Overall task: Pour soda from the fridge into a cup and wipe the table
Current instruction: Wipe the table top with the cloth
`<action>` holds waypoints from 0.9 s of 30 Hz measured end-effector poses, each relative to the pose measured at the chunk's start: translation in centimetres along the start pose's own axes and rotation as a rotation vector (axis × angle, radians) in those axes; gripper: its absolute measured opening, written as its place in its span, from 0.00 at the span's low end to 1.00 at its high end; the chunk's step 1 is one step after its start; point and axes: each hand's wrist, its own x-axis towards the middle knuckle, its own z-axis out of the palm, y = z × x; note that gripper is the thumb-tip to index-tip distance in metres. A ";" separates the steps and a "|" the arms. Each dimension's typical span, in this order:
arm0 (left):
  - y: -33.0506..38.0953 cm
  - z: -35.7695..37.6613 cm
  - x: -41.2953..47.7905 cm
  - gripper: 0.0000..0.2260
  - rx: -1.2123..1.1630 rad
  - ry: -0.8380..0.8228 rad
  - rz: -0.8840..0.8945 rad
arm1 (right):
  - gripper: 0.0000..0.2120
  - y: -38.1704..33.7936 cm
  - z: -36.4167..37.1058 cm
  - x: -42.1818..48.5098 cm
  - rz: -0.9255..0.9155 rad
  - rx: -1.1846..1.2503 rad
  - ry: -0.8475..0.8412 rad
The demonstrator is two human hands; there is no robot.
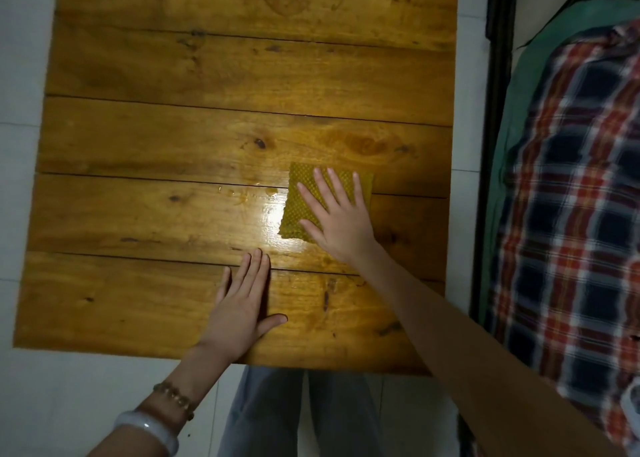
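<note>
Step in hand: I judge this to be the wiping half of the job; no cup, soda or fridge is in view, so I can't say how the pouring stands.

Right hand (341,219): flat and spread, fingers fanned, palm pressing down on the cloth (311,200). It pins the cloth to the wood; it pinches nothing.

Left hand (242,301): flat on the table (173,138) at about 7 o'clock from the cloth, fingers together and pointing to 12, thumb out toward 3. It holds nothing and seems to be bracing me at the near edge.

Cloth: a yellow-green textured square, lying flat right of the table's centre, its far corners showing beyond my fingertips.

Spill (249,192): small amber drops along a plank seam, at about 9 o'clock from the cloth and just beside its left edge. A bright glare patch sits between cloth and drops; I can't tell whether that wood is wet or only shiny.

Next move, as I judge it: sweep the cloth toward 9 o'clock over the drops.

Risk, smearing: a sticky drink may spread into a film if the cloth is dragged lightly in one pass.

Risk, seam: the drops sit on the gap between planks, so pushing across it could drive liquid down into the crack.

Risk, cloth bunching: only my palm holds it, so a fast push could fold the leading edge under.

Risk, bracelets (166,411): if my left arm slides forward they could scrape the wood.
</note>
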 end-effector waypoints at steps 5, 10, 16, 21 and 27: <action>-0.3 -1.7 0.1 0.37 0.051 0.107 0.042 | 0.25 0.5 0.5 -3.1 -0.026 -0.052 0.039; -2.9 -3.7 1.3 0.36 0.112 0.191 -0.035 | 0.26 3.3 0.2 -5.9 0.142 -0.061 0.015; -7.0 -4.7 2.1 0.44 0.133 0.185 -0.184 | 0.28 3.1 -0.7 -0.2 0.293 -0.092 0.002; -10.3 -4.9 1.3 0.46 0.165 0.103 -0.140 | 0.28 -2.4 -0.5 5.6 0.218 -0.101 -0.002; -12.3 -5.0 0.5 0.47 0.133 0.173 -0.173 | 0.28 -10.7 0.8 9.1 0.014 -0.060 0.022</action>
